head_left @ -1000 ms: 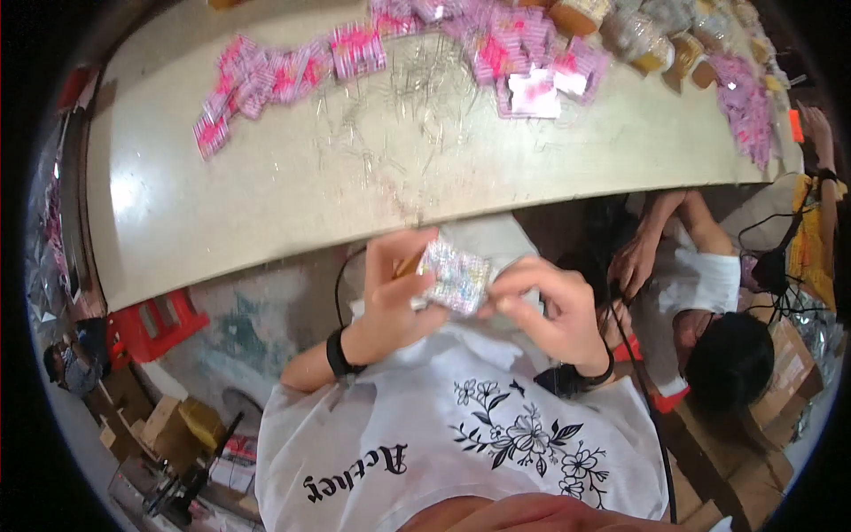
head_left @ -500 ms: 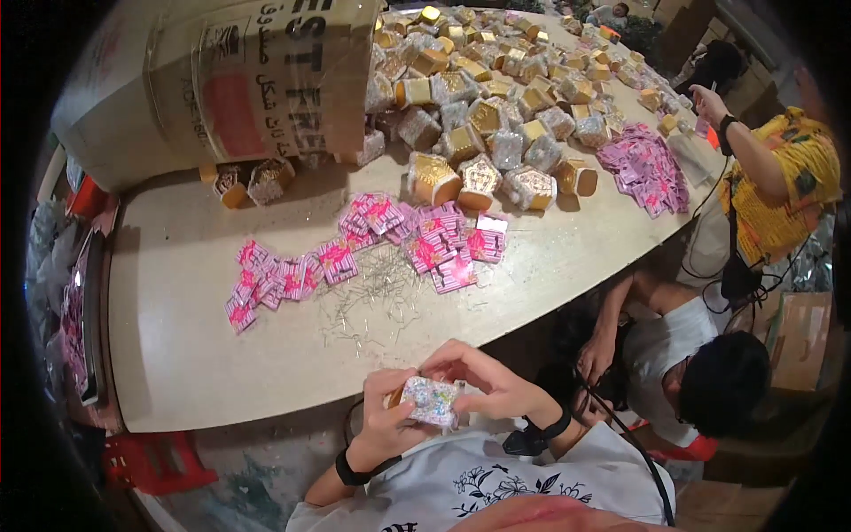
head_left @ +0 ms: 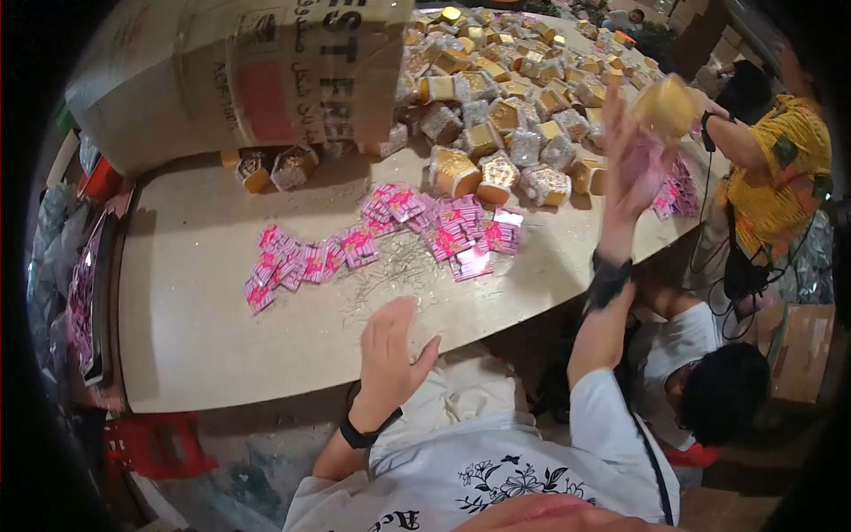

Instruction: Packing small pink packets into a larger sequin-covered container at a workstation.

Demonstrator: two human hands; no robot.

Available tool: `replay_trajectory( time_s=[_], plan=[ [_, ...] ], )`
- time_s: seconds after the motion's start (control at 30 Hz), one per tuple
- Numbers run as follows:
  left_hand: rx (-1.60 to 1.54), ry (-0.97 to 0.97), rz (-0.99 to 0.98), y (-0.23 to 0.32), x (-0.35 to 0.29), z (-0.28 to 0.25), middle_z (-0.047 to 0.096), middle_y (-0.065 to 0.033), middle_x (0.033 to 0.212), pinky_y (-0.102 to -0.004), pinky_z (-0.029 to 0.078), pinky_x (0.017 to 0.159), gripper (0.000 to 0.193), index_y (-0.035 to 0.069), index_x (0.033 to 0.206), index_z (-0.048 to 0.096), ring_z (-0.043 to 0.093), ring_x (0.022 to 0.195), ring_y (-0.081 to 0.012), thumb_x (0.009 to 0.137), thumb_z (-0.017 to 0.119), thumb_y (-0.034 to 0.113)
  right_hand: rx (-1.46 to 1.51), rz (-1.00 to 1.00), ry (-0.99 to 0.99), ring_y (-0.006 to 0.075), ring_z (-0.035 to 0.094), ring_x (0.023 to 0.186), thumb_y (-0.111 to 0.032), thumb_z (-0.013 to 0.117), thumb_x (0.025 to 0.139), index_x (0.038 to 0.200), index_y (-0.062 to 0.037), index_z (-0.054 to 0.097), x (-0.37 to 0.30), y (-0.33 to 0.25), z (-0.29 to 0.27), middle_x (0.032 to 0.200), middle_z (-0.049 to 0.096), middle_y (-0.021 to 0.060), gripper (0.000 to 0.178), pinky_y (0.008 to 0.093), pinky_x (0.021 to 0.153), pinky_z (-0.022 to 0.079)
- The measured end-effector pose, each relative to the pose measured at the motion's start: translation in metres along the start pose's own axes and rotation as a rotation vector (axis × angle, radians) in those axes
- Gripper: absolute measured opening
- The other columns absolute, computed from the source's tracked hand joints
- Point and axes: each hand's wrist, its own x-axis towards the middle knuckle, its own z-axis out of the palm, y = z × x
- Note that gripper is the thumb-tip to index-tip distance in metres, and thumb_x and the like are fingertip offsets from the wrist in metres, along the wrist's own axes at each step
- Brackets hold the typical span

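Over the table's front edge my left hand [head_left: 390, 355] is open and holds nothing, its fingers together and stretched out, thumb apart. My right hand [head_left: 634, 173] is raised over the right side of the table, smeared by motion. Right at its fingers is a blurred gold box [head_left: 667, 108]; whether the hand still grips it or has let it go cannot be made out. In front of my left hand, thin clear pins or strips [head_left: 399, 270] lie scattered. Pink printed cards [head_left: 456, 226] lie beyond them in overlapping groups.
Many gold boxes with bubbly, glittering sides [head_left: 523, 146] cover the far table [head_left: 213, 355]. A large carton [head_left: 195, 89] lies at the back left. A person in yellow [head_left: 776, 168] stands at the right; another in white [head_left: 683, 355] sits close by my right arm.
My hands were together at my lap around a small glittery, gold-edged box. They have parted: the right has swung up and right over the table, while the left has opened.
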Motion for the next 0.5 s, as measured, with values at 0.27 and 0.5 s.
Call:
replay_trajectory(
  time_s=[0.27, 0.5],
  plan=[
    [-0.156, 0.013, -0.133, -0.007, -0.003, -0.005, 0.054, -0.0174, 0.116, -0.0358, 0.046, 0.084, 0.055, 0.003, 0.123, 0.05, 0.053, 0.104, -0.0305, 0.073, 0.072, 0.003, -1.193, 0.397, 0.34, 0.0389, 0.048, 0.122, -0.032, 0.06, 0.092, 0.145, -0.0047, 0.027, -0.025, 0.038, -0.01, 0.131, 0.046, 0.025, 0.068, 0.0479, 0.101, 0.045],
    [-0.168, -0.015, -0.152, -0.004, -0.001, -0.006, 0.055, -0.0166, 0.113, -0.0356, 0.047, 0.084, 0.048, 0.002, 0.118, 0.052, 0.055, 0.103, -0.0306, 0.074, 0.071, 0.001, -2.52, 0.596, -0.179, 0.0249, 0.062, 0.096, -0.008, 0.068, 0.084, 0.105, -0.0047, 0.065, -0.066, 0.113, -0.018, 0.102, 0.064, 0.0107, 0.022, 0.0354, 0.085, 0.047]
  ],
)
